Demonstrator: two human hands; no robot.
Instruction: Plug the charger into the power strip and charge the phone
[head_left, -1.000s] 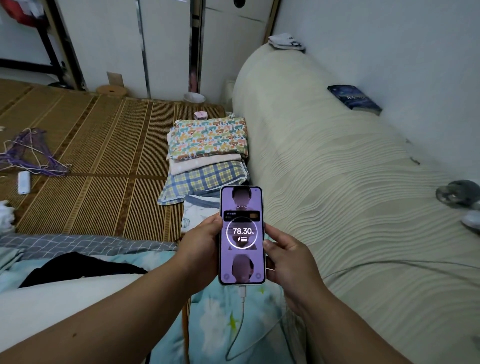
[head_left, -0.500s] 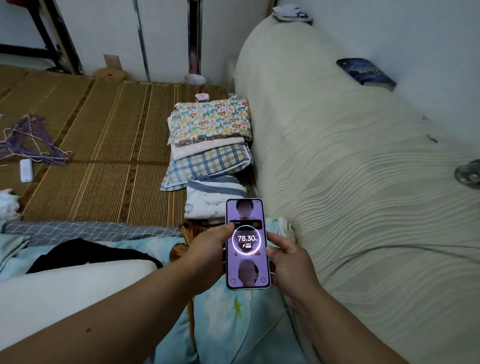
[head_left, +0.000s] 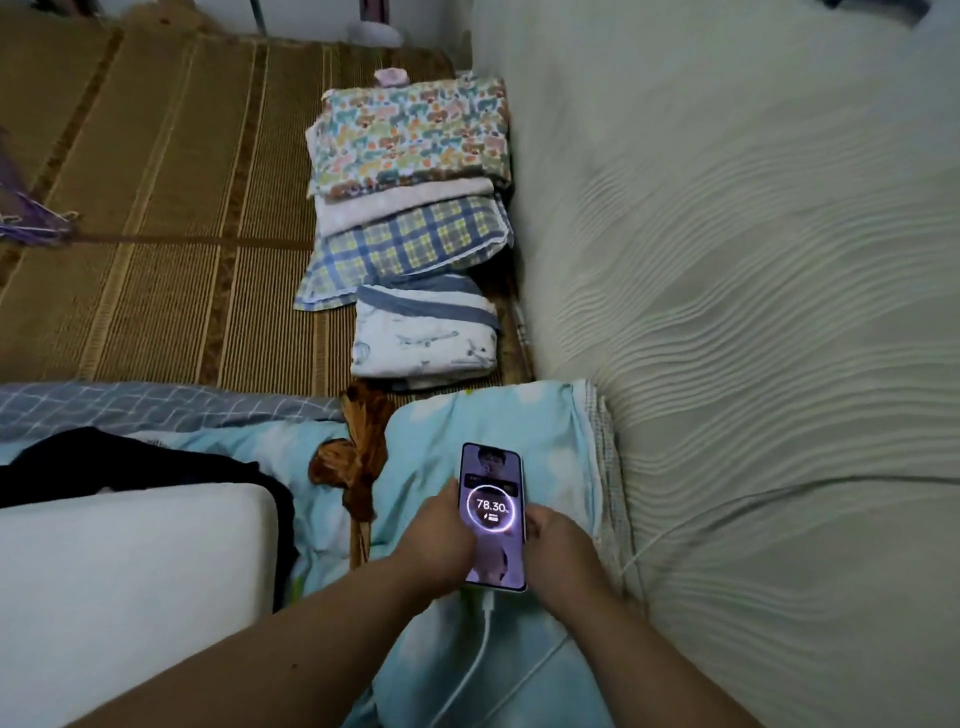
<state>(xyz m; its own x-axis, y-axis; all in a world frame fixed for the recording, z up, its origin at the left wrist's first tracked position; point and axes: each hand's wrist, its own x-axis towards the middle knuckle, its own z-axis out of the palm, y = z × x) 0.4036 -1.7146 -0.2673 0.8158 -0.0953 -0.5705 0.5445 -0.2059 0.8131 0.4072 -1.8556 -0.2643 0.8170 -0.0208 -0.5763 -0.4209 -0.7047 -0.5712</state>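
Observation:
The phone (head_left: 492, 512) is lit, showing a charging ring that reads 78.30. It lies low over the light blue quilt (head_left: 545, 441). My left hand (head_left: 439, 540) grips its left edge and my right hand (head_left: 558, 543) grips its right edge. A white charging cable (head_left: 480, 642) is plugged into the phone's bottom end and runs down over the quilt, then off to the right across the cream cover. The power strip and the charger plug are out of view.
A stack of folded cloths and pillows (head_left: 410, 208) lies on the woven mat (head_left: 156, 208) beyond the quilt. A large cream ribbed cover (head_left: 753, 312) fills the right side. A white pillow (head_left: 130, 597) and dark clothing (head_left: 130, 457) are at the left.
Both hands have lowered the phone toward the blue quilt, and the view has tilted downward. The charging screen still reads 78.30.

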